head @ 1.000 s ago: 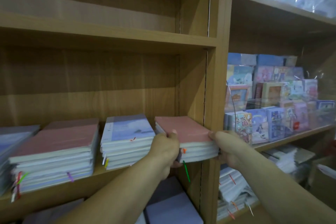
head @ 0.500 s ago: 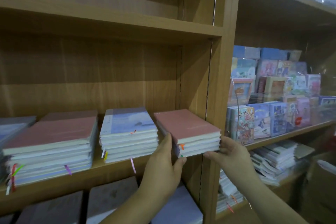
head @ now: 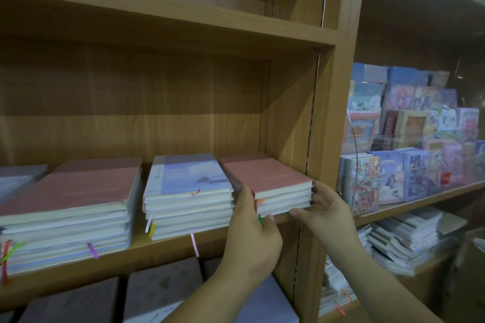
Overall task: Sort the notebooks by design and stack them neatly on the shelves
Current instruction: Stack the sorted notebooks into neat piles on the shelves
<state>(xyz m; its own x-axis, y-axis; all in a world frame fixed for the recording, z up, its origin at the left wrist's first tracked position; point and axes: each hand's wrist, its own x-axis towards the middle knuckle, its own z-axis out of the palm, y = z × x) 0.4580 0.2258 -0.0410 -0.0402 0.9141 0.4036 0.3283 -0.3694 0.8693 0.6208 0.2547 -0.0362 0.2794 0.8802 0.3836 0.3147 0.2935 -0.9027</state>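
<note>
A small stack of pink-covered notebooks (head: 265, 173) lies on the wooden shelf (head: 162, 249), at its right end against the upright panel. My left hand (head: 252, 231) presses the stack's left front corner, thumb up along its side. My right hand (head: 322, 212) cups the right front corner, fingers on the side and thumb under the front edge. To the left of it sits a stack with blue sky covers (head: 186, 176). Further left is a taller pink-topped stack (head: 73, 191). A grey-blue stack (head: 18, 178) shows at the far left edge.
The shelf's wooden upright (head: 338, 113) stands just right of the pink stack. Grey notebooks (head: 162, 286) lie on the shelf below. The right bay holds upright colourful notebooks (head: 388, 176) behind clear plastic, with white stacks (head: 409, 238) beneath. Ribbon markers hang over the shelf edge.
The pink stack has been slid back onto the shelf beside the blue stack. Both hands shifted from gripping its front to pressing its two front corners.
</note>
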